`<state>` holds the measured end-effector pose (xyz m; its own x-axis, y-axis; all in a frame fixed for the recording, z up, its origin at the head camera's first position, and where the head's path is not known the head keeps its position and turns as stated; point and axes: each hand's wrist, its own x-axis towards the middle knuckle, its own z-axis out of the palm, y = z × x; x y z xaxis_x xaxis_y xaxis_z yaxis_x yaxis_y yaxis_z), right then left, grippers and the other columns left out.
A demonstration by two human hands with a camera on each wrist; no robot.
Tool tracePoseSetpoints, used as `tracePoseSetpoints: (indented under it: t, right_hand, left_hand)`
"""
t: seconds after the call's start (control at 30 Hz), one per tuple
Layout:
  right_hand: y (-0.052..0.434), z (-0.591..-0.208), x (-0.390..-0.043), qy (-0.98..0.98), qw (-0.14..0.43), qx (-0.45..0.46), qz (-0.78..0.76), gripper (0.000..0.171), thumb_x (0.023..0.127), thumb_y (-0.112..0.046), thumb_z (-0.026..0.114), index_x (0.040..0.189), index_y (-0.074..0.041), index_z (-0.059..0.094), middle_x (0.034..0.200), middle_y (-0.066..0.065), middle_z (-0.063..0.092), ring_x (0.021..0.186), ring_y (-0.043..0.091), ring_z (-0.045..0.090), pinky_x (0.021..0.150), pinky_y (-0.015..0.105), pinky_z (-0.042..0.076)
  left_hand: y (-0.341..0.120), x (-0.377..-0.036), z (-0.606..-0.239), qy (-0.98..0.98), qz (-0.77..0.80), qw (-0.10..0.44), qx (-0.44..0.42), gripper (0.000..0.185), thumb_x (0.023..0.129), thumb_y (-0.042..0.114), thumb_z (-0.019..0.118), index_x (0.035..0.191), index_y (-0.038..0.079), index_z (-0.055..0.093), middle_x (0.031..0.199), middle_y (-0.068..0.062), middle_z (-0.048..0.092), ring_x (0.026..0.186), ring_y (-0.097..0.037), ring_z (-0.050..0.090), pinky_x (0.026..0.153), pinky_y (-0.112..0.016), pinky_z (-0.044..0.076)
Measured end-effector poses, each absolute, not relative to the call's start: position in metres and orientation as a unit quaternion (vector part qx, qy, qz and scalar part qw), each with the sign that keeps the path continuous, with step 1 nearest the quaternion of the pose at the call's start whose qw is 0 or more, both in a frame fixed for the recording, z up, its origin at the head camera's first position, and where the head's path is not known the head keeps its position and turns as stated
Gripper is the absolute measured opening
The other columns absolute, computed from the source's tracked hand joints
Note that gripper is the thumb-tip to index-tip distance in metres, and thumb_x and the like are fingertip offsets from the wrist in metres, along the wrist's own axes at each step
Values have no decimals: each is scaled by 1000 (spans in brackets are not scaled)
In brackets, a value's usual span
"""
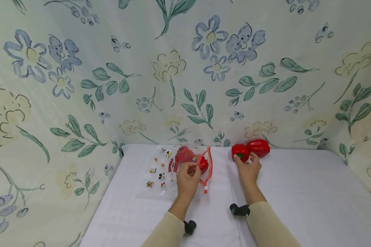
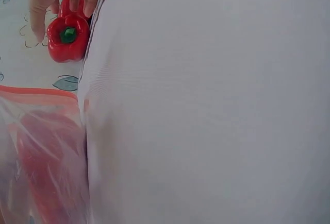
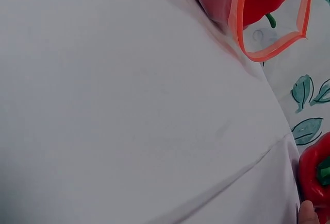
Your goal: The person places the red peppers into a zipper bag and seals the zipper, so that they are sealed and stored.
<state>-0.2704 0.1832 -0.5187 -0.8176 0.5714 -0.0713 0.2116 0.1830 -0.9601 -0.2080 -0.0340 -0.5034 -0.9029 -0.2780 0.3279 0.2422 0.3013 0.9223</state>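
Observation:
In the head view a clear zip bag (image 1: pixel 170 187) with cartoon prints and an orange-red zip edge lies on the table, its mouth spread to the right. My left hand (image 1: pixel 187 178) pinches the bag near its mouth with curled fingers. Inside are a red bell pepper (image 1: pixel 203 165) at the opening and a paler-looking red one (image 1: pixel 183 153) behind the plastic. To the right, my right hand (image 1: pixel 248 169) reaches around a red bell pepper (image 2: pixel 68 44) with a green stem. Its thumb shows apart from that pepper in the left wrist view.
Another red bell pepper (image 1: pixel 259 148) lies against the near one, by the back edge of the white-covered table (image 1: pixel 312 192). A floral curtain (image 1: pixel 185 85) hangs behind the table. Dark wrist cameras (image 1: pixel 239 209) sit on both wrists.

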Motion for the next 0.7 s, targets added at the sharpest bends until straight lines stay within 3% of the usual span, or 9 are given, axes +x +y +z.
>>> tracePoseSetpoints:
  t: [0.27,0.7]
  right_hand:
    - [183,-517,-287,-773,142,-253,564,94,89,-34,78,160,-15,20,163,20,24,152,37,24,115,59,40]
    - [187,-517,-298,-803,110,-250,529,94,89,-32,77,162,-22,18,163,21,23,153,40,22,114,62,40]
  left_hand:
    - [-35,-210,-501,-776,-592,218,6,12,93,14,73,102,19,69,98,5,68,92,-9,64,80,-20,59]
    - [-34,-207,-503,-776,-594,212,12,10,93,15,73,101,19,69,97,7,67,93,-8,64,80,-18,58]
